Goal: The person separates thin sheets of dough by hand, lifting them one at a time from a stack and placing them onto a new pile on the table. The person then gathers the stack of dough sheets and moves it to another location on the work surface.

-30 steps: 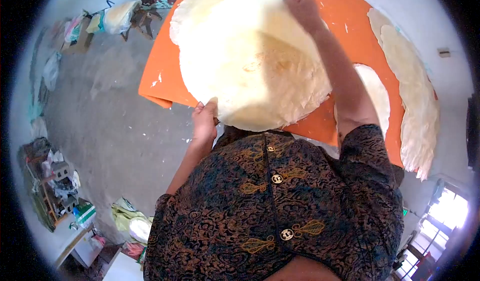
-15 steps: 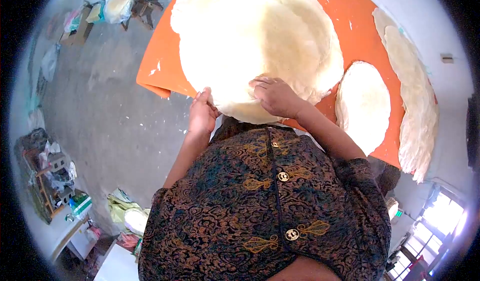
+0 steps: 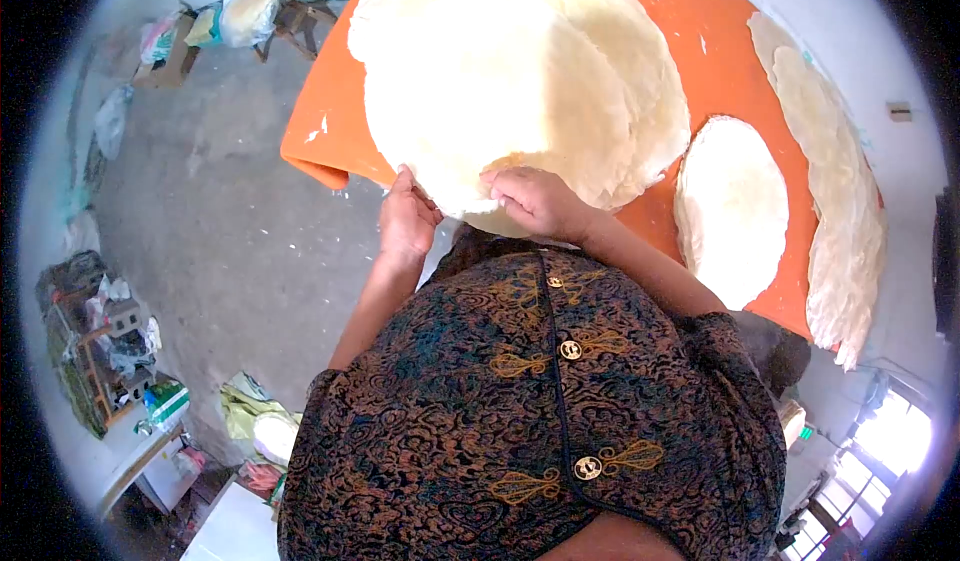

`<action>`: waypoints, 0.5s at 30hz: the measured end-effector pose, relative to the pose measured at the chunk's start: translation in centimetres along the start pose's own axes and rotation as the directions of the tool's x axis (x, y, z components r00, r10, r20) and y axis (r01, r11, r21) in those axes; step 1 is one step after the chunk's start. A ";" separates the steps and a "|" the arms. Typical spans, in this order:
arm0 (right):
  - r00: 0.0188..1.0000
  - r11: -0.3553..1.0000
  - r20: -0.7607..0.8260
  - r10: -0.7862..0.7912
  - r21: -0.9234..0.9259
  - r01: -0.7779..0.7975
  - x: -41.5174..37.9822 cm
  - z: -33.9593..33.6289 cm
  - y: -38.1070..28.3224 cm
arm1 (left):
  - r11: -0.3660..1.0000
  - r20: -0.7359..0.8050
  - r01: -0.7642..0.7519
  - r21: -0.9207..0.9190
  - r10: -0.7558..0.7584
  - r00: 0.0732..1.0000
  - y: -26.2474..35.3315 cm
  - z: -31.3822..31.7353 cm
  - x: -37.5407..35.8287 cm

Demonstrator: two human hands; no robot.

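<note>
In the middle of the frame, the left hand (image 3: pixel 408 221) is closed on the rim of a large, pale pancake-like sheet (image 3: pixel 470 81); the right hand (image 3: pixel 535 201) has bent fingers at its lower edge – whether they pinch, I cannot tell. The sheet lies upper centre, above similar ones, over an orange cloth (image 3: pixel 705 71). I judge it light, floppy and easily torn, so best held by two separated points of the rim. Right of it is a smaller oval sheet (image 3: pixel 733 216). Farther, upper left, a clear plastic bag (image 3: pixel 250 16) seems to contain something pale – unclear what.
</note>
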State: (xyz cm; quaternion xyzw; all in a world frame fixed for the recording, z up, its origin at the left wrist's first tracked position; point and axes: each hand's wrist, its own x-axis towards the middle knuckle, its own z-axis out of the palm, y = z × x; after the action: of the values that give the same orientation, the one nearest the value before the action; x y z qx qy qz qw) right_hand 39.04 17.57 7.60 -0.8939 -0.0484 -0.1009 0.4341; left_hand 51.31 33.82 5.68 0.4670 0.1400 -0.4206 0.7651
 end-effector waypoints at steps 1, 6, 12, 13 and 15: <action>1.000 1.000 -0.001 -0.024 0.009 0.024 0.1 0.0 -0.1 | 1.000 -0.010 0.012 0.003 -0.012 1.000 0.2 0.3 -0.4; 0.990 0.995 0.126 0.055 -0.090 -0.044 -0.4 -0.3 -0.2 | 0.998 0.080 0.043 0.055 -0.048 0.996 -0.2 0.0 0.1; 0.980 0.917 -0.146 0.134 -0.356 -0.178 0.3 0.9 -2.7 | 0.966 0.257 0.241 0.098 -0.258 0.931 1.1 1.2 0.5; 0.966 0.899 -0.116 0.232 -0.352 -0.259 0.6 0.8 -2.9 | 0.960 0.309 0.264 0.091 -0.279 0.909 1.3 1.2 0.8; 0.870 0.812 -0.007 0.493 -0.356 -0.462 1.5 -0.6 -2.6 | 0.962 0.341 0.256 0.094 -0.273 0.900 2.2 2.0 0.6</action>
State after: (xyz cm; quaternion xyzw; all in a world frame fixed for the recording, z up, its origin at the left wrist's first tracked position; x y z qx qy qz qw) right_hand 39.95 18.74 10.30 -0.9428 0.1775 0.0429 0.2790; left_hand 53.01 32.28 7.63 0.3791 0.0535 -0.6001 0.7023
